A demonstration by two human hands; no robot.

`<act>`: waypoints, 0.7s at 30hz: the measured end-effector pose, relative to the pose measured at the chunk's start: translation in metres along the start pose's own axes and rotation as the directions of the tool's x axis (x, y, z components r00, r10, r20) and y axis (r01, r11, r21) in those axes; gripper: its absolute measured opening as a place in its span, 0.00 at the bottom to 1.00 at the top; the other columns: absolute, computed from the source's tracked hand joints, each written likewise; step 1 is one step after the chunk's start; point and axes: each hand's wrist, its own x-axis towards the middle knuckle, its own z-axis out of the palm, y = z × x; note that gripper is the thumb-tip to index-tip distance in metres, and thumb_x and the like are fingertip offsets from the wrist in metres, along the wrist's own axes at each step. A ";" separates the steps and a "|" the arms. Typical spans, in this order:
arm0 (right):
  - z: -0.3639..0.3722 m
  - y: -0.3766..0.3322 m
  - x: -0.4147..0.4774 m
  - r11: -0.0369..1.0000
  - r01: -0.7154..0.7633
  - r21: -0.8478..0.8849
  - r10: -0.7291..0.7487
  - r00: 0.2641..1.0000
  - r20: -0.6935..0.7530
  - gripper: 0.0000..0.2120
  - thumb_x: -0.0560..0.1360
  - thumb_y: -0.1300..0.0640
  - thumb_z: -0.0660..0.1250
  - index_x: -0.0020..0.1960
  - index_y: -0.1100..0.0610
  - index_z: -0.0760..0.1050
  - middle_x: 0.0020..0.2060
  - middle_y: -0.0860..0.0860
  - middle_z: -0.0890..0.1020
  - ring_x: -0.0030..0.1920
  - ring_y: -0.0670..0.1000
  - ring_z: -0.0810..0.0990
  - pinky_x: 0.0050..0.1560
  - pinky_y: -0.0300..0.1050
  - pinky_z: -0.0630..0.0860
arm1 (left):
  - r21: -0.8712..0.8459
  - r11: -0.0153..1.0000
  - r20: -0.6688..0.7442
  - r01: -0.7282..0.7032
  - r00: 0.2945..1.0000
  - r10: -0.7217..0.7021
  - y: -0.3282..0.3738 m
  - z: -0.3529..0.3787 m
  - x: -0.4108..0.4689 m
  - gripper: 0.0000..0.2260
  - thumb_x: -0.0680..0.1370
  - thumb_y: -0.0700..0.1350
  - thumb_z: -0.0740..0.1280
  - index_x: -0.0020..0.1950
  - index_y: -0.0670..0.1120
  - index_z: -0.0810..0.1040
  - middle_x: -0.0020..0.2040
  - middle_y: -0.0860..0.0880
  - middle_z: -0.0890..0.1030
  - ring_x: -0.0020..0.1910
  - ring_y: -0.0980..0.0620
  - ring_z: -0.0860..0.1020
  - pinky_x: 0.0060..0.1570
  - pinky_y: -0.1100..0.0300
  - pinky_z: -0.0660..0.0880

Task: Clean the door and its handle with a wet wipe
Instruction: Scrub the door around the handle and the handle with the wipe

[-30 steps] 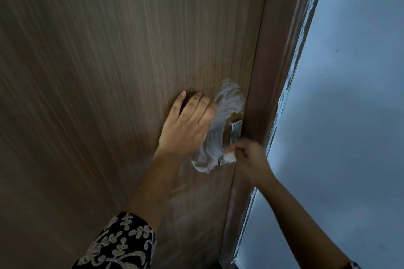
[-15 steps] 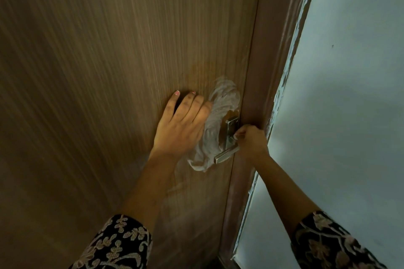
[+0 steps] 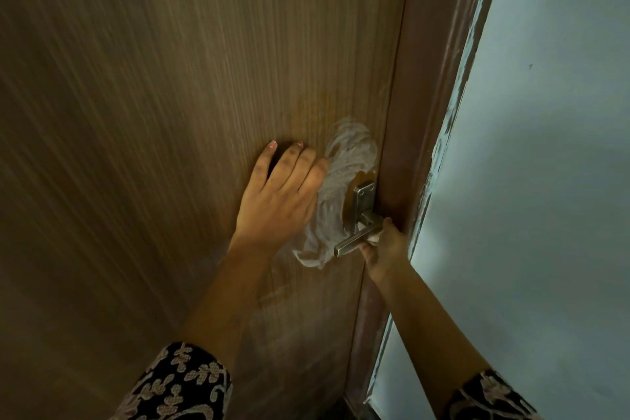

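Hands: left hand [image 3: 283,194] flat, fingers spread on door [image 3: 153,95], likely bracing the panel; white smear [image 3: 335,191] just beside it. Right hand [image 3: 385,249] curled under handle [image 3: 356,241], pinching wet wipe [image 3: 374,238] against its underside, apparently to rub it clean

Left hand [image 3: 276,196] flat, right hand [image 3: 384,249] curled.
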 end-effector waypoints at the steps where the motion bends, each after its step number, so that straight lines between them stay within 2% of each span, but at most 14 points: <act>1: 0.002 0.009 -0.002 1.000 0.007 0.010 -0.008 0.999 0.038 0.06 0.78 0.51 0.60 0.49 0.50 0.75 0.47 0.53 0.79 0.52 0.57 0.79 0.53 0.55 0.77 | 0.003 1.000 -0.003 0.000 1.000 0.000 0.000 0.000 0.000 0.12 0.80 0.45 0.59 0.61 0.46 0.73 0.57 0.47 0.80 0.61 0.48 0.71 0.68 0.46 0.63; 3: 0.007 0.026 -0.010 0.997 -0.059 0.046 0.054 0.993 0.102 0.09 0.71 0.37 0.66 0.47 0.40 0.75 0.48 0.50 0.77 0.58 0.58 0.78 0.60 0.57 0.75 | 0.007 1.000 -0.005 0.000 1.000 0.000 0.000 0.000 0.000 0.11 0.80 0.46 0.59 0.61 0.46 0.74 0.57 0.47 0.80 0.61 0.48 0.71 0.68 0.46 0.62; 4: 0.013 0.036 -0.016 0.990 -0.106 0.088 0.093 0.985 0.143 0.07 0.70 0.38 0.67 0.44 0.40 0.74 0.46 0.47 0.76 0.58 0.49 0.78 0.61 0.47 0.75 | 0.009 1.000 -0.006 0.000 1.000 0.000 0.000 0.000 0.001 0.11 0.80 0.46 0.59 0.61 0.46 0.74 0.57 0.47 0.80 0.61 0.48 0.71 0.68 0.46 0.62; 5: 0.020 0.038 -0.031 0.977 -0.169 0.127 0.148 0.976 0.157 0.04 0.74 0.46 0.67 0.43 0.41 0.71 0.41 0.43 0.73 0.54 0.35 0.76 0.57 0.33 0.73 | 0.011 1.000 -0.007 0.000 1.000 0.000 0.000 0.000 0.001 0.12 0.79 0.45 0.59 0.60 0.46 0.74 0.57 0.47 0.80 0.61 0.48 0.71 0.68 0.46 0.63; 6: 0.024 0.042 -0.045 0.977 -0.152 0.150 0.129 0.979 0.155 0.10 0.76 0.55 0.65 0.44 0.41 0.68 0.39 0.39 0.68 0.50 0.27 0.72 0.53 0.25 0.69 | 0.012 1.000 -0.006 -0.001 1.000 0.002 0.001 0.000 0.000 0.12 0.79 0.45 0.60 0.60 0.46 0.74 0.57 0.47 0.80 0.61 0.48 0.71 0.68 0.46 0.63; 7: 0.027 0.048 -0.064 0.982 -0.067 0.177 0.046 0.992 0.120 0.10 0.77 0.59 0.62 0.45 0.44 0.69 0.38 0.39 0.68 0.47 0.28 0.72 0.51 0.26 0.70 | 0.011 1.000 -0.003 -0.005 1.000 0.005 0.001 0.000 0.000 0.12 0.78 0.45 0.61 0.61 0.46 0.74 0.57 0.46 0.80 0.61 0.47 0.71 0.68 0.46 0.63; 8: 0.031 0.052 -0.081 0.972 -0.112 0.208 0.086 0.988 0.132 0.05 0.78 0.59 0.60 0.46 0.50 0.72 0.38 0.44 0.72 0.45 0.36 0.76 0.48 0.32 0.72 | 0.010 1.000 0.002 -0.007 1.000 0.007 0.000 0.000 0.000 0.12 0.78 0.45 0.61 0.61 0.46 0.74 0.58 0.46 0.79 0.61 0.47 0.71 0.68 0.46 0.63; 10: 0.036 0.047 -0.081 0.993 -0.052 0.104 0.034 0.985 0.171 0.09 0.80 0.54 0.58 0.50 0.58 0.73 0.41 0.55 0.76 0.41 0.49 0.77 0.44 0.42 0.75 | 0.010 1.000 0.019 -0.008 1.000 0.007 -0.001 0.000 0.000 0.13 0.78 0.45 0.62 0.61 0.45 0.73 0.58 0.46 0.79 0.62 0.47 0.71 0.68 0.45 0.62; 12: 0.042 0.023 -0.067 0.998 0.008 0.060 -0.015 0.993 0.119 0.10 0.80 0.54 0.56 0.51 0.58 0.72 0.42 0.54 0.75 0.39 0.50 0.75 0.41 0.44 0.75 | 0.019 1.000 0.025 -0.008 1.000 0.008 -0.001 -0.001 0.001 0.13 0.78 0.45 0.62 0.61 0.45 0.74 0.58 0.46 0.79 0.62 0.47 0.71 0.68 0.45 0.62; 14: 0.039 -0.007 -0.057 0.975 0.202 -0.098 -0.201 0.979 0.012 0.09 0.81 0.53 0.54 0.51 0.56 0.71 0.43 0.52 0.75 0.41 0.48 0.76 0.40 0.42 0.75 | 0.007 1.000 0.023 -0.004 1.000 0.004 0.000 -0.001 0.000 0.12 0.77 0.45 0.62 0.61 0.45 0.75 0.58 0.46 0.80 0.62 0.47 0.71 0.69 0.45 0.62; 16: 0.028 -0.028 -0.046 0.812 0.489 -0.317 -0.508 0.861 0.028 0.10 0.81 0.50 0.53 0.56 0.53 0.70 0.48 0.49 0.76 0.48 0.49 0.77 0.48 0.43 0.76 | -0.006 1.000 0.029 0.001 1.000 -0.001 0.000 -0.001 0.001 0.12 0.77 0.45 0.63 0.60 0.45 0.76 0.58 0.46 0.80 0.62 0.47 0.72 0.69 0.45 0.62; 18: 0.010 -0.019 -0.027 0.497 0.650 -0.575 -0.687 0.700 0.197 0.16 0.80 0.46 0.51 0.60 0.52 0.70 0.53 0.49 0.76 0.56 0.50 0.76 0.57 0.46 0.74 | -0.013 1.000 0.045 0.010 0.999 -0.009 -0.001 -0.003 0.002 0.12 0.78 0.45 0.62 0.60 0.45 0.76 0.58 0.46 0.79 0.62 0.47 0.72 0.69 0.45 0.62; 20: -0.010 0.007 -0.011 0.331 0.619 -0.712 -0.630 0.707 0.322 0.24 0.78 0.38 0.46 0.64 0.49 0.68 0.59 0.51 0.76 0.61 0.52 0.74 0.62 0.53 0.73 | -0.020 1.000 0.052 0.017 0.998 -0.016 0.000 -0.003 0.002 0.12 0.78 0.46 0.62 0.60 0.45 0.75 0.58 0.46 0.79 0.62 0.47 0.72 0.69 0.45 0.62; 21: -0.017 0.019 -0.011 0.326 0.577 -0.749 -0.569 0.752 0.332 0.24 0.77 0.35 0.44 0.66 0.44 0.65 0.62 0.51 0.74 0.64 0.51 0.73 0.64 0.55 0.72 | -0.026 0.999 0.053 0.020 0.998 -0.018 0.000 -0.004 0.003 0.12 0.77 0.46 0.63 0.60 0.45 0.74 0.58 0.46 0.79 0.62 0.47 0.72 0.69 0.45 0.62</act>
